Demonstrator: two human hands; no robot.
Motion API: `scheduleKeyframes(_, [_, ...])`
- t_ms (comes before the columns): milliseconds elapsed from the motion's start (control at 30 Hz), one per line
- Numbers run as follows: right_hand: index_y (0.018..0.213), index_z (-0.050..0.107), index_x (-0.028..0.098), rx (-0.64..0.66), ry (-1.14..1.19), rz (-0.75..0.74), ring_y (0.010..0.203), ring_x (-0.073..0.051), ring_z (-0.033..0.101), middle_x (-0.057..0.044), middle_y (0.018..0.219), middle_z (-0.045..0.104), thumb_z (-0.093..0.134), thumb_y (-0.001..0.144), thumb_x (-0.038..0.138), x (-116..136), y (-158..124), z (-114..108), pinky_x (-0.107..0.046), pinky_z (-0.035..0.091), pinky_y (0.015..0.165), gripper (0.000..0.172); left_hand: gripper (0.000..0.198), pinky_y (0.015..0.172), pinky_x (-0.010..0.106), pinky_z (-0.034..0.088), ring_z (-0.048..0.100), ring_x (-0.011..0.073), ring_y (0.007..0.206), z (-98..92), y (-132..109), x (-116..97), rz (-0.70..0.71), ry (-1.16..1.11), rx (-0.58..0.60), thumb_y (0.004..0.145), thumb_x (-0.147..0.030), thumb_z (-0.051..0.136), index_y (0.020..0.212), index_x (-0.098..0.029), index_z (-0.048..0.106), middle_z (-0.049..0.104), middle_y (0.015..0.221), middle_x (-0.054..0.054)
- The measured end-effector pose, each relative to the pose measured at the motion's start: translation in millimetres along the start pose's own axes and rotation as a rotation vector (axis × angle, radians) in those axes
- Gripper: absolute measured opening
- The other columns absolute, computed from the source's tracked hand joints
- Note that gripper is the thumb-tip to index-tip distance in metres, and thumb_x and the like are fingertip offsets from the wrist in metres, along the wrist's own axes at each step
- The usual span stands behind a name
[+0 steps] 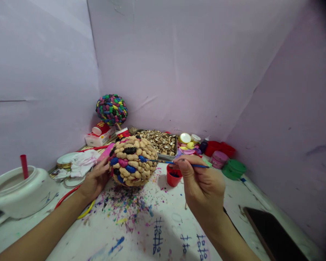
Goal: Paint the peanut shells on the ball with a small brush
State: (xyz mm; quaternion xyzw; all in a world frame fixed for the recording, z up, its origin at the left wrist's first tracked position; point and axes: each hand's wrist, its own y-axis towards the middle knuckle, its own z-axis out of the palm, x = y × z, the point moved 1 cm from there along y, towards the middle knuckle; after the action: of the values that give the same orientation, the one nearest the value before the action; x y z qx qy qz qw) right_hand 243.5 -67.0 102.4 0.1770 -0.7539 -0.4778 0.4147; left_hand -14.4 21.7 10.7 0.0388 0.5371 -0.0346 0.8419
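"What is the right hand [205,183] holding?"

"A thin blue paintbrush [164,161], pinched between thumb and fingers. Its tip meets a blue peanut on the peanut-covered ball [141,175]."

"And where is that ball?"

"Over the paint-flecked desk [168,210], left of the red cup [174,181], in front of the tray [176,145] of shells. Most of its peanuts are bare; some are blue, black or pink."

"The left hand [96,179]?"

"Against the ball's left side. Its fingertips are hidden, so I can't tell how tightly it grips."
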Motion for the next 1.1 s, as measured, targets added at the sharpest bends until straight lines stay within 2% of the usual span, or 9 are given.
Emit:
scheduleKeyframes(333, [0.075,0.061,0.017,0.016,-0.068,-0.045,0.052,-0.008,0.06,0.003,0.057,0.063,0.053,0.092,0.02,-1.0,1.5,-1.8,-0.017,0.044,0.049,0.019,0.053,0.112,0.047,0.036,0.041,0.0335,0.136,-5.3,2.1,2.7,-0.002,0.012,0.003,0.074,-0.033,0.067,0.126,-0.028,0.063,0.064,0.133,0.001])
scheduleKeyframes(567, [0.079,0.064,0.016,0.024,0.022,-0.031,0.059,-0.008,0.064,0.001,0.065,0.067,0.053,0.091,0.016,1.4,1.7,0.1,-0.016,0.049,0.057,0.016,0.052,0.116,0.047,0.03,0.039,0.0331,0.137,-2.0,1.0,1.3,-0.007,-0.004,-0.023,0.071,-0.032,0.07,0.123,-0.028,0.065,0.066,0.129,0.0])
scheduleKeyframes(933, [0.077,0.064,0.014,0.019,-0.073,-0.1,0.058,-0.008,0.063,-0.001,0.065,0.068,0.055,0.089,0.013,1.1,2.9,-1.7,-0.016,0.049,0.056,0.015,0.053,0.113,0.045,0.036,0.042,0.0332,0.135,1.1,0.9,-0.8,0.001,0.035,-0.022,0.069,-0.035,0.07,0.122,-0.029,0.065,0.065,0.131,0.001])
scheduleKeyframes(1100, [0.078,0.065,0.014,0.02,-0.023,-0.092,0.06,-0.007,0.064,-0.001,0.067,0.069,0.055,0.088,0.013,5.1,3.3,-1.2,-0.015,0.051,0.058,0.014,0.05,0.112,0.045,0.037,0.042,0.0329,0.135,0.6,0.1,-0.7,0.003,0.044,-0.019,0.071,-0.035,0.069,0.12,-0.029,0.066,0.065,0.131,0.001])
